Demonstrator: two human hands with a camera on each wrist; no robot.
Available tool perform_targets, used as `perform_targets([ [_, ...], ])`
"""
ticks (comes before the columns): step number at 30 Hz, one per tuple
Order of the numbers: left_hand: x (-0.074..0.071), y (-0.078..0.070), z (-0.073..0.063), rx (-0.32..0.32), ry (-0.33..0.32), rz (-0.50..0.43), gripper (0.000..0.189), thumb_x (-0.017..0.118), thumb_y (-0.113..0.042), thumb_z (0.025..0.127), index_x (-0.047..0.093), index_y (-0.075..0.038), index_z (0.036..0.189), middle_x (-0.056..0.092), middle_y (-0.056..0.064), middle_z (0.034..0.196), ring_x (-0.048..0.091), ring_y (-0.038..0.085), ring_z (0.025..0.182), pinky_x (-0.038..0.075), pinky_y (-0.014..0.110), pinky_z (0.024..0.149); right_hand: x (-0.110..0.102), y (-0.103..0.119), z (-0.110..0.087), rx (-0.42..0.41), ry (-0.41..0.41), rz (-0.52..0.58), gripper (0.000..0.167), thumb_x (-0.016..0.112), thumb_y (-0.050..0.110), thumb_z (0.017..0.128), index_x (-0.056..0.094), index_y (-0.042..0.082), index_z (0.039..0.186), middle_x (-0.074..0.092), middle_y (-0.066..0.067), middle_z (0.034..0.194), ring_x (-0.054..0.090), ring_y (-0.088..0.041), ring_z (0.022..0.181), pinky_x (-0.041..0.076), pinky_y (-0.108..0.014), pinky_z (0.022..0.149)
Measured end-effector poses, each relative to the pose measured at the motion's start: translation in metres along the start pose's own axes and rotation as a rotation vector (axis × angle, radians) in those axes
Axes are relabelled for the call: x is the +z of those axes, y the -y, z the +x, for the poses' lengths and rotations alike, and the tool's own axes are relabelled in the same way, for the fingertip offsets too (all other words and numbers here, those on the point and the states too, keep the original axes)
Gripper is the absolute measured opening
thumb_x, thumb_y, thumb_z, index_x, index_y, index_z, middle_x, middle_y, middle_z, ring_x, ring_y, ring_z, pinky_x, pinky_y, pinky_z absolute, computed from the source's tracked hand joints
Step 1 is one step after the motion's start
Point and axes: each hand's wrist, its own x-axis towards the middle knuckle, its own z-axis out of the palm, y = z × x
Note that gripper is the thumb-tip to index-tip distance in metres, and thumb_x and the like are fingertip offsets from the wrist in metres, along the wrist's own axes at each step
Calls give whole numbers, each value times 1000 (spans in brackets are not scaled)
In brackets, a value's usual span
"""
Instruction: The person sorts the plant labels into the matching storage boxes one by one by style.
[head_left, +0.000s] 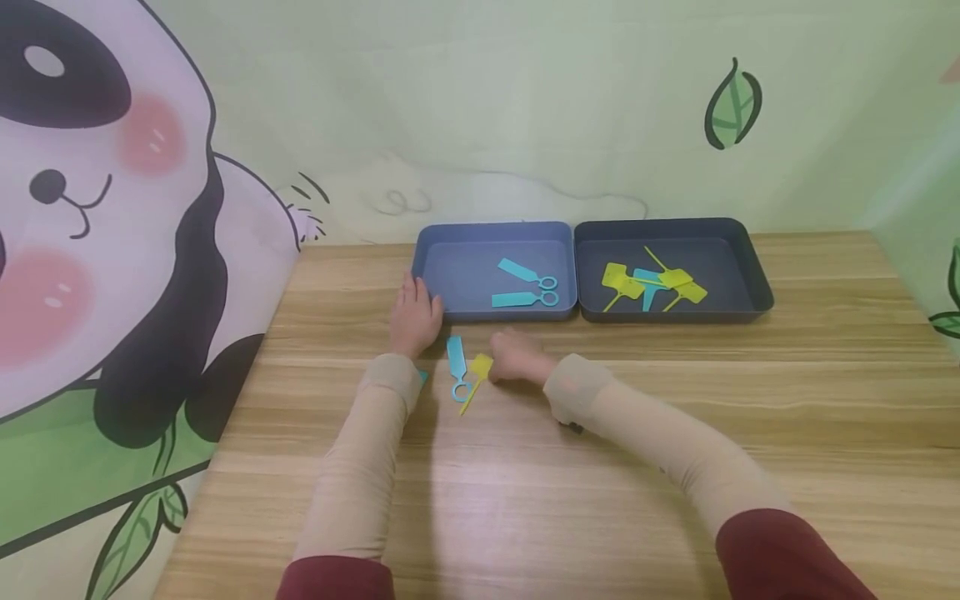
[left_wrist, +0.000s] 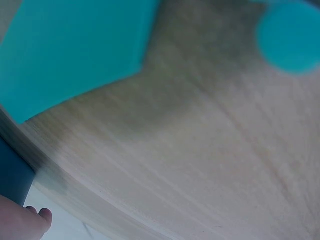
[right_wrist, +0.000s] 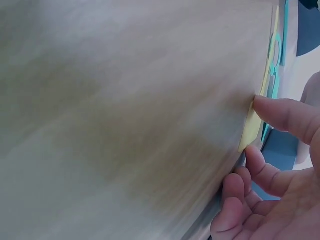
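Note:
My right hand (head_left: 519, 357) is low over the table, its thumb and index finger at the edges of a flat yellow tag (right_wrist: 251, 125) with a thin stem, pinching it. Just left of this tag lies a turquoise ring-ended tag (head_left: 456, 358). My left hand (head_left: 416, 317) rests with fairly straight fingers against the left front corner of the blue-grey tray (head_left: 457, 258). Beneath the left wrist, part of another turquoise tag (left_wrist: 80, 55) shows; the sleeve mostly hides it in the head view. Two turquoise ring-ended tags (head_left: 517, 299) lie in the blue-grey tray.
A darker tray (head_left: 675, 317) stands against the right side of the blue-grey one. It holds several yellow tags (head_left: 615, 277) and a turquoise T-shaped tag (head_left: 649, 279). Both trays sit near the back of the wooden table (head_left: 540, 508), before a panda-printed wall (head_left: 480, 100).

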Motion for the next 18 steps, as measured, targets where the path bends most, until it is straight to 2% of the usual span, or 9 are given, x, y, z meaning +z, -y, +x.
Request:
perform_targets([
  [9, -1, -1, -1, 8, -14, -11, 60, 24, -33, 94, 18, 7, 138, 5, 21, 147, 12, 34, 135, 17, 44, 109, 0, 0, 1, 3, 15, 31, 19, 67, 13, 62, 49, 10, 58, 44, -2, 65, 40, -16, 65, 36, -25, 51],
  [18, -1, 0, -1, 10, -14, -17, 60, 23, -33, 93, 18, 7, 138, 4, 21, 147, 12, 34, 135, 16, 43, 110, 4, -1, 2, -46, -10, 37, 26, 66, 10, 62, 41, 13, 53, 38, 0, 60, 35, -15, 59, 31, -23, 48],
])
